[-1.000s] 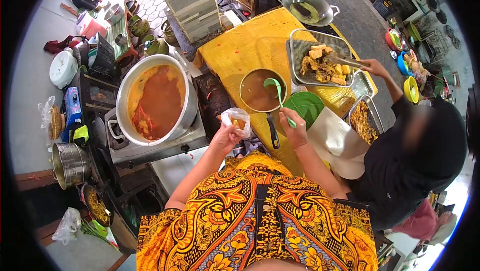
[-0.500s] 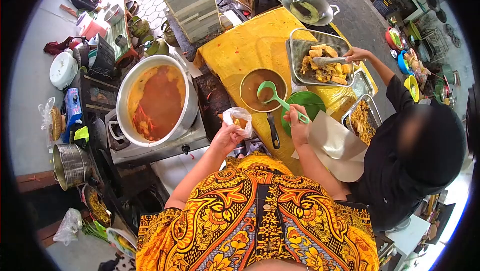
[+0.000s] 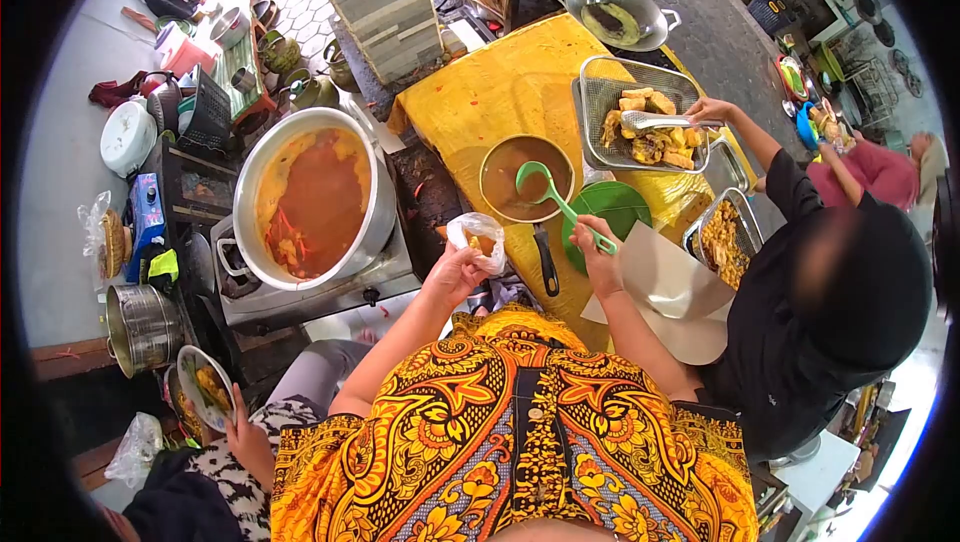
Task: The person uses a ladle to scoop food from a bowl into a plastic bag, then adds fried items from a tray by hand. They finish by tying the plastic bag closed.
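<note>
My left hand (image 3: pixel 457 275) is closed around a small clear plastic bag (image 3: pixel 478 239) with orange-yellow food inside. Its mouth faces up, near the front edge of the yellow-covered table. My right hand (image 3: pixel 597 254) grips the handle of a green ladle (image 3: pixel 560 200). The ladle's bowl dips into brown sauce in a saucepan (image 3: pixel 527 210), whose black handle points toward me. To the right of the saucepan sits a green bowl (image 3: pixel 622 204), partly behind my right hand. Sheets of brown paper (image 3: pixel 670 287) lie beside my right forearm.
A large pot of red broth (image 3: pixel 318 197) stands on a stove (image 3: pixel 300 312) at left. At right a co-worker (image 3: pixel 830 312) holds tongs (image 3: pixel 660 120) over a wire basket (image 3: pixel 600 142) of fried pieces. Another person's hand (image 3: pixel 250 439) holds a plate (image 3: pixel 205 389) at lower left.
A person with a plate has come into view at lower left, and another person at far right. The co-worker's tongs have shifted slightly. My hands have barely moved.
</note>
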`<state>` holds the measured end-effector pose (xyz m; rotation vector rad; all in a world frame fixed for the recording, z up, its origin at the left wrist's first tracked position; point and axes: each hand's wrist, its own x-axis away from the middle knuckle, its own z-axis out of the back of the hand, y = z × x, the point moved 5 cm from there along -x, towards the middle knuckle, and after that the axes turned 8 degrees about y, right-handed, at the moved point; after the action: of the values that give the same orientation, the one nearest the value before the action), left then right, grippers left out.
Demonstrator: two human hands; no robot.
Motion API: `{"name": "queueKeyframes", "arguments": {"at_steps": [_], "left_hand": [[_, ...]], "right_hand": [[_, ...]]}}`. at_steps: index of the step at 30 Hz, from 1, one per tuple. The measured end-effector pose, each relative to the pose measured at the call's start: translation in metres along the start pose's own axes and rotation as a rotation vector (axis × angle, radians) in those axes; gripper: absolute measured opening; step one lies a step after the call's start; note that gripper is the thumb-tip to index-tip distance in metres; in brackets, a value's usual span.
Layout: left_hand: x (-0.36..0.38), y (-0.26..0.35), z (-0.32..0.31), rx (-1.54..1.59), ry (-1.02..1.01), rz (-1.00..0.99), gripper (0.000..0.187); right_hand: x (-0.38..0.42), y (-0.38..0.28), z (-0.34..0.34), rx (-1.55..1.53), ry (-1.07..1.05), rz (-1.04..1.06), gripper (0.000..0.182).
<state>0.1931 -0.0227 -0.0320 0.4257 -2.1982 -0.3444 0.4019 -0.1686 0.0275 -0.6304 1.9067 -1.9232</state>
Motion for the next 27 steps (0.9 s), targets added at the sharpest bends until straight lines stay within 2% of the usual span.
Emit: {"name": "queueKeyframes", "arguments": {"at_steps": [6, 16, 18, 19, 21, 22, 25, 26, 27], "left_hand": [[0.001, -0.004, 0.002, -0.009, 0.033, 0.006, 0.051], [0.0, -0.007, 0.004, -0.011, -0.025, -0.015, 0.052], [-0.002, -0.01, 0.005, 0.006, -0.025, 0.005, 0.065], [-0.002, -0.01, 0.006, 0.007, -0.025, 0.004, 0.065], [-0.003, -0.011, 0.009, 0.006, 0.008, -0.005, 0.054], [-0.003, -0.011, 0.009, 0.007, 0.01, -0.007, 0.054], [-0.004, -0.01, 0.006, 0.012, -0.019, -0.023, 0.053], [-0.003, -0.011, 0.006, 0.008, -0.004, -0.019, 0.052], [-0.003, -0.011, 0.007, 0.004, 0.013, -0.017, 0.051]], "right_hand": [[0.005, 0.005, 0.007, 0.051, -0.15, 0.02, 0.024], [0.001, 0.003, 0.003, -0.101, -0.069, -0.183, 0.021], [0.004, 0.0, -0.002, -0.08, -0.099, -0.142, 0.02], [0.006, -0.003, -0.003, -0.08, -0.1, -0.142, 0.02], [0.012, -0.011, -0.007, -0.055, -0.137, -0.055, 0.018], [0.014, -0.01, -0.007, -0.056, -0.139, -0.055, 0.018], [0.028, -0.017, -0.011, 0.19, -0.217, 0.162, 0.019], [0.033, -0.02, -0.01, 0.192, -0.216, 0.163, 0.019], [0.037, -0.028, -0.014, 0.271, -0.263, 0.271, 0.02]]}}
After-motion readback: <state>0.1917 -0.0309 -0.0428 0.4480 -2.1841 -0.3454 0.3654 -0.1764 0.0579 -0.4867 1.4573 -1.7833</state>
